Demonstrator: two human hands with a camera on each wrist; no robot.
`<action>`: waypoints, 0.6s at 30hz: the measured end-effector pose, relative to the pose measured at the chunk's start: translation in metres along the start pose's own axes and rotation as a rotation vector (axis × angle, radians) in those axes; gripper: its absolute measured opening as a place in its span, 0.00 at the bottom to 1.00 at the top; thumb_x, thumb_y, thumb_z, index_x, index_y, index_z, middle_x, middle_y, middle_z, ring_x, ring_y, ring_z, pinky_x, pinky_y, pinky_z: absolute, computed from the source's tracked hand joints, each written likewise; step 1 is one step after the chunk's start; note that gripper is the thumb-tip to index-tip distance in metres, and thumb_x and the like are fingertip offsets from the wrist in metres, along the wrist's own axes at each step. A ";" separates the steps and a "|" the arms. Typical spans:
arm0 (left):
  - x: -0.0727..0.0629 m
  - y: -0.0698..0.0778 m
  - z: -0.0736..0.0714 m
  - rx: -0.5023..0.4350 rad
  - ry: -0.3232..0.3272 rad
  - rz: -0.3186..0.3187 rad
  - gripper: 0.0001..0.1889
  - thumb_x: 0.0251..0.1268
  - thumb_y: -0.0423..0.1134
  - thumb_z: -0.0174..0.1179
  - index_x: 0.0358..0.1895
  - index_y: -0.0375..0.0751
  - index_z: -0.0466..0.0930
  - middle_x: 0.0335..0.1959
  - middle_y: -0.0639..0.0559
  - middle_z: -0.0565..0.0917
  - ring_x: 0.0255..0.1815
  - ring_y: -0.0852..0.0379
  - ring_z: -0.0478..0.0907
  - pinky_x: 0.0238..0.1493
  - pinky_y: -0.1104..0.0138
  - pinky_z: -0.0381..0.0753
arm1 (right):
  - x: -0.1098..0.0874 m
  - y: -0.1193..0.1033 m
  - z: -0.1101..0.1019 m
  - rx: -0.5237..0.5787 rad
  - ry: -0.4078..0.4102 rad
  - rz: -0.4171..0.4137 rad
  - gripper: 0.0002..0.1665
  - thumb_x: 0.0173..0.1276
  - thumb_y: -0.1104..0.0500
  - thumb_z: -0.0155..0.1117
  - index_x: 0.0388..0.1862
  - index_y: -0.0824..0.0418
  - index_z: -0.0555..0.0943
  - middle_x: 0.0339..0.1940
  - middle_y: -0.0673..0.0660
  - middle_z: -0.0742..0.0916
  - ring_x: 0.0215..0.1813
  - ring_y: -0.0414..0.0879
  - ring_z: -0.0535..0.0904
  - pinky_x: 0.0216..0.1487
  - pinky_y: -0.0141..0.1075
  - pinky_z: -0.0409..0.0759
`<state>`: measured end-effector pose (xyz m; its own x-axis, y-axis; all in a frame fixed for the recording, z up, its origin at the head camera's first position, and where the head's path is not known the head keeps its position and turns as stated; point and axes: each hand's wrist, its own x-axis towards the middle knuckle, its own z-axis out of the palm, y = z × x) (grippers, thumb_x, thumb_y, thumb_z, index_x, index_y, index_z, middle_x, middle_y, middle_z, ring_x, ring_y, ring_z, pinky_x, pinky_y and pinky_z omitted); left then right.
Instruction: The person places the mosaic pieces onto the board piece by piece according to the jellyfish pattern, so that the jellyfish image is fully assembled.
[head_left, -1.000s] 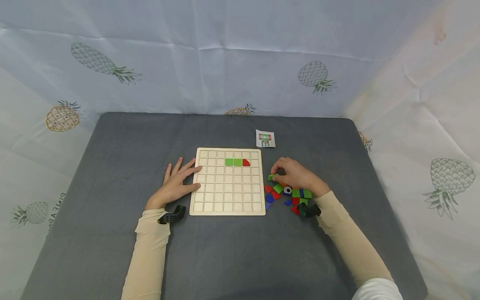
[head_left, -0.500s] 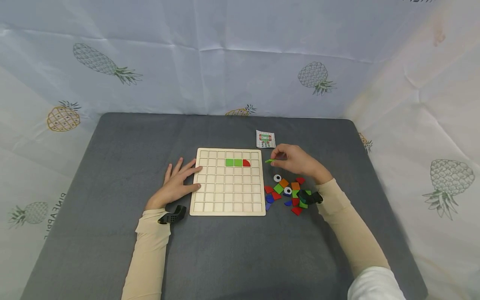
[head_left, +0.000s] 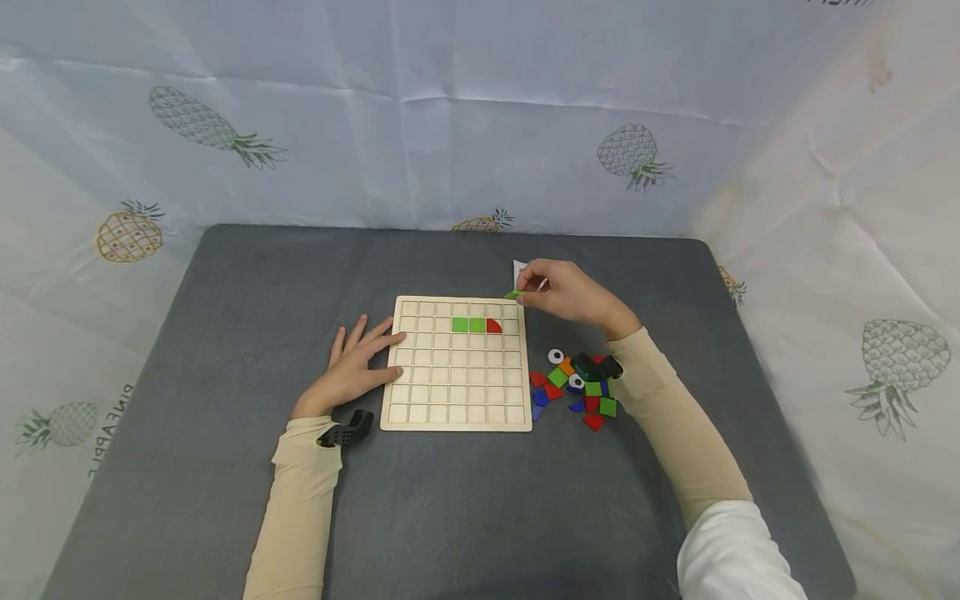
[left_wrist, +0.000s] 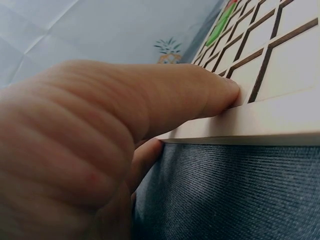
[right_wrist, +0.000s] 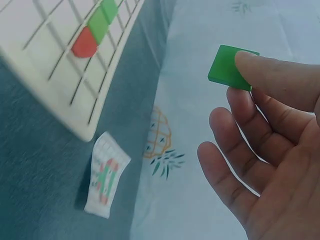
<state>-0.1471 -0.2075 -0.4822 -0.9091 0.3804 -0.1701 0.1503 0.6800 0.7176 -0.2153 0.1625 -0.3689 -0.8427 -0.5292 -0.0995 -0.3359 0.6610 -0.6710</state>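
Observation:
A wooden grid board (head_left: pixel 457 375) lies on the table, with two green squares (head_left: pixel 468 325) and a red quarter-round piece (head_left: pixel 493 326) side by side in one row near its far edge. My left hand (head_left: pixel 345 379) rests at the board's left edge, fingers spread; the thumb (left_wrist: pixel 215 95) touches the rim. Between thumb and fingertips, my right hand (head_left: pixel 566 292) pinches a green square tile (right_wrist: pixel 225 67) above the board's far right corner. Partly hidden behind that hand is a small printed pattern card (right_wrist: pixel 105 177).
Loose coloured pieces (head_left: pixel 592 389) in red, green, blue and orange lie right of the board, among them two white rings with dark centres. The dark grey table (head_left: pixel 450 508) reaches back to a pineapple-print cloth (head_left: pixel 450 150).
My right hand has picked the green square tile up from the loose pieces and carried it away from me and leftward to the board's far right corner. The left hand stays put.

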 end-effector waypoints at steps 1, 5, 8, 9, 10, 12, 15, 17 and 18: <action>0.000 0.000 0.000 -0.001 0.000 0.001 0.35 0.67 0.45 0.65 0.76 0.46 0.66 0.84 0.44 0.51 0.86 0.38 0.29 0.79 0.40 0.18 | 0.003 -0.002 0.000 -0.001 0.000 -0.005 0.07 0.73 0.60 0.65 0.45 0.61 0.80 0.42 0.57 0.83 0.44 0.48 0.77 0.44 0.41 0.77; -0.001 0.000 -0.001 -0.010 -0.002 0.006 0.35 0.68 0.45 0.66 0.77 0.46 0.66 0.84 0.44 0.51 0.86 0.39 0.29 0.79 0.41 0.17 | 0.013 -0.008 0.000 0.006 -0.002 -0.018 0.06 0.73 0.60 0.66 0.45 0.60 0.81 0.42 0.57 0.84 0.43 0.48 0.78 0.42 0.40 0.76; -0.002 0.000 -0.002 -0.013 -0.006 0.010 0.35 0.68 0.45 0.66 0.77 0.46 0.66 0.84 0.44 0.51 0.86 0.39 0.29 0.79 0.41 0.17 | 0.019 -0.015 0.000 0.012 -0.008 -0.026 0.07 0.72 0.60 0.66 0.46 0.60 0.81 0.43 0.57 0.85 0.43 0.48 0.79 0.41 0.40 0.76; -0.002 0.000 -0.002 -0.014 -0.007 0.011 0.35 0.68 0.45 0.66 0.77 0.46 0.66 0.84 0.44 0.51 0.86 0.39 0.29 0.79 0.41 0.17 | 0.021 -0.017 -0.001 0.017 -0.012 -0.028 0.07 0.72 0.60 0.66 0.46 0.59 0.80 0.43 0.57 0.85 0.43 0.48 0.79 0.41 0.40 0.76; -0.002 0.000 -0.002 -0.014 -0.008 0.012 0.35 0.68 0.45 0.66 0.77 0.45 0.66 0.84 0.44 0.51 0.86 0.38 0.29 0.79 0.41 0.17 | 0.023 -0.019 0.000 0.019 -0.015 -0.031 0.07 0.72 0.59 0.66 0.46 0.59 0.80 0.42 0.57 0.85 0.43 0.48 0.79 0.41 0.40 0.76; -0.002 0.000 -0.001 -0.013 -0.009 0.013 0.35 0.68 0.46 0.65 0.77 0.46 0.66 0.84 0.44 0.51 0.86 0.38 0.29 0.79 0.41 0.17 | 0.028 -0.022 0.000 0.022 -0.021 -0.036 0.07 0.72 0.59 0.66 0.46 0.59 0.80 0.43 0.56 0.85 0.43 0.48 0.79 0.41 0.39 0.77; -0.002 -0.001 -0.001 -0.015 -0.007 0.014 0.35 0.68 0.46 0.66 0.76 0.46 0.66 0.84 0.44 0.51 0.86 0.38 0.29 0.79 0.41 0.17 | 0.034 -0.026 0.002 0.036 -0.033 -0.038 0.08 0.73 0.59 0.65 0.47 0.60 0.80 0.42 0.57 0.85 0.42 0.48 0.79 0.42 0.40 0.76; -0.001 -0.001 -0.001 -0.016 -0.006 0.014 0.35 0.68 0.46 0.66 0.76 0.46 0.66 0.84 0.44 0.51 0.86 0.38 0.29 0.79 0.41 0.18 | 0.038 -0.028 0.004 0.048 -0.039 -0.036 0.08 0.73 0.60 0.65 0.47 0.60 0.80 0.42 0.57 0.85 0.42 0.48 0.79 0.43 0.40 0.77; -0.001 -0.001 -0.001 -0.015 -0.005 0.013 0.35 0.68 0.46 0.66 0.76 0.46 0.66 0.84 0.44 0.51 0.86 0.38 0.29 0.79 0.41 0.18 | 0.040 -0.029 0.005 0.056 -0.042 -0.039 0.07 0.73 0.60 0.65 0.47 0.60 0.80 0.42 0.57 0.85 0.41 0.48 0.79 0.43 0.40 0.78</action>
<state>-0.1465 -0.2097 -0.4820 -0.9049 0.3928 -0.1640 0.1564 0.6652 0.7301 -0.2370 0.1196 -0.3573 -0.8107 -0.5765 -0.1020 -0.3434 0.6093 -0.7147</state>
